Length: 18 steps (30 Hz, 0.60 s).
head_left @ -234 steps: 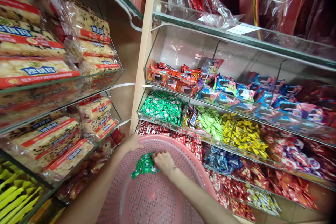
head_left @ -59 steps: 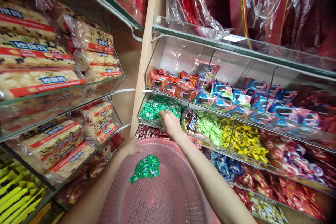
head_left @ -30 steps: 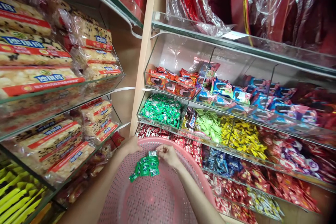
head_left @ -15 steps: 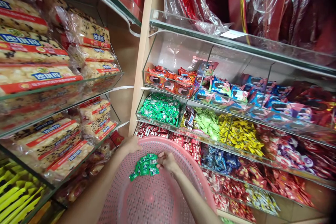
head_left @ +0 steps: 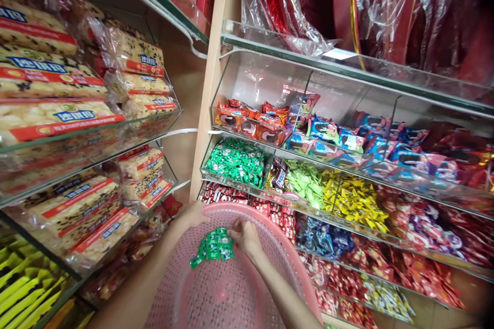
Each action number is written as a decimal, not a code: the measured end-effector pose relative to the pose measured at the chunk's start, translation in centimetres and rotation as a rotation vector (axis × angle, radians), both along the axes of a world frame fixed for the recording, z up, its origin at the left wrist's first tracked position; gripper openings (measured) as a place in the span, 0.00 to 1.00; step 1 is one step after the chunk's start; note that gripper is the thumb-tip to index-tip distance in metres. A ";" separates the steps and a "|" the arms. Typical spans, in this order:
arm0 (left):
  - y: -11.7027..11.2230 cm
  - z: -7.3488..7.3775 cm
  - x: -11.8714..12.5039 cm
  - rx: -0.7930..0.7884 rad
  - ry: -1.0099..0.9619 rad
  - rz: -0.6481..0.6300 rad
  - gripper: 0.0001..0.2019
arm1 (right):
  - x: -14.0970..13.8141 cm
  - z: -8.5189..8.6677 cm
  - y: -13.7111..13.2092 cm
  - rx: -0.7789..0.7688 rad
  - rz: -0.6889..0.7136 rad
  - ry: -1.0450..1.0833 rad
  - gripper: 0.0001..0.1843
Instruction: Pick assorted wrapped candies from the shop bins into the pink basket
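A pink perforated plastic basket is tilted in front of me. My left hand grips its far-left rim, fingers curled over the edge and partly hidden. Inside, a cluster of small green-wrapped candies rests against the sloping far wall. My right hand is in the basket just right of the cluster. Its fingers are curled together at the cluster's upper right edge, and what lies between them cannot be made out.
Beyond the rim, glass bins hold green candies, lime packets, yellow packets and blue candies. Packaged puffed-rice bars fill the left shelves. A wooden upright divides the shelving. Glass shelf edges jut out above.
My right hand has shifted slightly, with its fingers more tightly curled beside the green candies. My left hand stays on the rim, and the view has barely moved.
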State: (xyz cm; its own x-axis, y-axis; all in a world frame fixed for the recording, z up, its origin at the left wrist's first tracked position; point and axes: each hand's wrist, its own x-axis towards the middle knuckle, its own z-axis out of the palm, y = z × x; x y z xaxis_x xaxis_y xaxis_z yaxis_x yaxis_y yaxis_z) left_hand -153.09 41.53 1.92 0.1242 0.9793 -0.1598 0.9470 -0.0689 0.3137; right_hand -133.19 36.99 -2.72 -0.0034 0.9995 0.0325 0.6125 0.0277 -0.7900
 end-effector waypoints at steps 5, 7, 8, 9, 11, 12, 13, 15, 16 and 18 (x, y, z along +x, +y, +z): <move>0.5 -0.1 0.6 0.006 -0.007 -0.011 0.20 | -0.5 9.0 0.4 0.261 0.182 -0.302 0.06; 0.6 0.0 0.7 0.005 -0.011 -0.017 0.20 | -0.8 12.6 1.2 0.334 0.224 -0.375 0.07; 0.6 0.0 0.7 0.002 -0.012 -0.018 0.20 | -0.8 14.1 1.7 0.372 0.211 -0.431 0.08; 0.6 0.1 0.7 -0.003 -0.013 -0.021 0.19 | -0.9 15.4 2.2 0.404 0.175 -0.501 0.08; 0.4 0.3 0.5 -0.009 -0.019 -0.020 0.18 | -0.8 17.2 3.5 0.450 0.062 -0.677 0.09; 0.3 0.4 0.4 -0.008 -0.025 -0.017 0.18 | -0.8 17.7 4.1 0.463 0.009 -0.768 0.09; 0.2 0.4 0.2 -0.007 -0.032 -0.014 0.17 | -0.8 18.1 4.7 0.472 -0.032 -0.851 0.10; 0.0 0.6 0.0 -0.009 -0.038 0.004 0.17 | -0.6 18.3 5.7 0.478 -0.074 -0.974 0.11; -0.1 0.6 -0.2 -0.011 -0.037 0.013 0.16 | -0.6 18.3 6.2 0.477 -0.082 -1.012 0.12; -0.2 0.6 -0.4 -0.021 -0.039 0.019 0.17 | -0.5 18.1 7.0 0.456 -0.094 -1.053 0.12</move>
